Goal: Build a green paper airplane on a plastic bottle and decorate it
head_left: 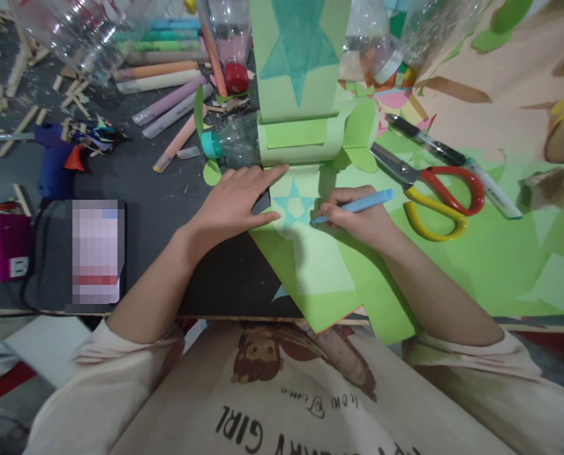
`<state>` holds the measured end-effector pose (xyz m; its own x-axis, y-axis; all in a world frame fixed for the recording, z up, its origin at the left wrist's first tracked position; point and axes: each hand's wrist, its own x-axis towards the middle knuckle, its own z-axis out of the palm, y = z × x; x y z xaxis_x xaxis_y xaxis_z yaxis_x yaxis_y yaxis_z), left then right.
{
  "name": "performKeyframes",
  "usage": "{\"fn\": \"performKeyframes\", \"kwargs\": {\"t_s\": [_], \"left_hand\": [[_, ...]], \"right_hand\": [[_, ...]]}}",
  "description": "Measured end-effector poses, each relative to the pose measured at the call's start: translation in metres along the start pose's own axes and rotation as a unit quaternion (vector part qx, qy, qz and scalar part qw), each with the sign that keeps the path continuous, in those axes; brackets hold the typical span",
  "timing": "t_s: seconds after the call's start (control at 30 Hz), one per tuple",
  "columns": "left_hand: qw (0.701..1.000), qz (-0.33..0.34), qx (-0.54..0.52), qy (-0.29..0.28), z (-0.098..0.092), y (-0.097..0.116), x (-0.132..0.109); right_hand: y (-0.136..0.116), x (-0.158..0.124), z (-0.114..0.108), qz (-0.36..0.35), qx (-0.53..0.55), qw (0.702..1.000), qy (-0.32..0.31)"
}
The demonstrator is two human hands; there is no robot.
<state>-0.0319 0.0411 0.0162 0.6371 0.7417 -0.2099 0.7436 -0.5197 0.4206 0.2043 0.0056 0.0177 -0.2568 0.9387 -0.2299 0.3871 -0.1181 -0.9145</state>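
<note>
A plastic bottle point(244, 140) with a teal cap lies on its side, wrapped in pale green paper. Below it, a light green paper strip point(327, 268) bears a partly coloured blue star point(286, 205). My left hand point(237, 199) rests spread on the strip's left edge and the table, its index fingertip near the bottle's wrap. In my right hand point(358, 215) is a blue marker point(370, 201), its tip at the star's right side. Above the bottle stands a green paper panel point(267, 63) with a larger teal star point(301, 47).
Red-and-yellow-handled scissors point(408, 174) and a black marker point(427, 138) lie right. A blue glue gun point(54, 161), a phone point(96, 246) and a magenta box point(4, 246) are left. Loose markers point(161, 79) and clear bottles point(92, 38) fill the back left.
</note>
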Motion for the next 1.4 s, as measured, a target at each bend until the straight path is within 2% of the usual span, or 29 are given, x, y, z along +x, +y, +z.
{"fn": "performKeyframes", "kwargs": {"t_s": [0.17, 0.3, 0.57, 0.73, 0.9, 1.4], "left_hand": [[1.0, -0.001, -0.001, -0.001, 0.0008, -0.0005, 0.0003], [1.0, -0.001, -0.001, -0.002, 0.0008, -0.0006, 0.0003], [1.0, -0.001, 0.007, -0.001, 0.0006, -0.0006, 0.0], [1.0, -0.001, 0.009, -0.001, 0.0006, 0.0, 0.0], [1.0, 0.0, 0.007, 0.002, 0.0009, -0.0004, -0.0001], [1.0, 0.003, 0.007, -0.001, 0.0002, 0.0003, 0.0005]], "right_hand": [[-0.0023, 0.0008, -0.001, 0.001, 0.038, 0.999, 0.011], [-0.003, 0.0004, -0.0007, -0.001, 0.018, 1.0, 0.023], [0.0005, 0.0001, 0.0001, -0.007, 0.015, 1.0, -0.002], [0.0004, 0.0003, 0.0002, -0.009, 0.009, 1.0, 0.014], [-0.0013, -0.0006, 0.0011, -0.009, 0.016, 1.0, -0.005], [0.0, -0.0006, 0.0007, -0.014, 0.026, 1.0, -0.01]]}}
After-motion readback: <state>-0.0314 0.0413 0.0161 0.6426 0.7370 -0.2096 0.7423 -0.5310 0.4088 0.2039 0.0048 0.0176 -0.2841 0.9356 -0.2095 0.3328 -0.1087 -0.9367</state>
